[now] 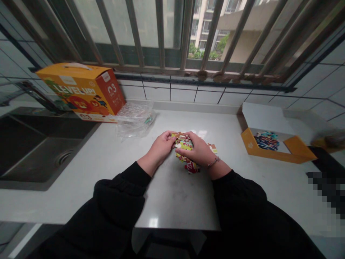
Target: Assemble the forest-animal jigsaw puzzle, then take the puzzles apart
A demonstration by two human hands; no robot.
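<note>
Colourful jigsaw puzzle pieces (184, 144) are bunched between my two hands above the white countertop. My left hand (164, 146) closes on the bunch from the left, its fingers partly hidden behind the pieces. From the right, my right hand (198, 148) wraps over it, with the thumb across the front. Below the hands a red piece with a white barn-door pattern (192, 167) shows. Another piece, brown and pale (212, 148), sticks out beyond my right hand. The fingers hide how many pieces are gripped.
At back left stands an orange puzzle box (81, 90), with clear plastic bags (134, 120) beside it. A dark sink (45, 154) lies at the left. To the right, an open orange-and-white box (265, 153) holds several blue-and-brown pieces (266, 140). A barred window is behind the counter (175, 201).
</note>
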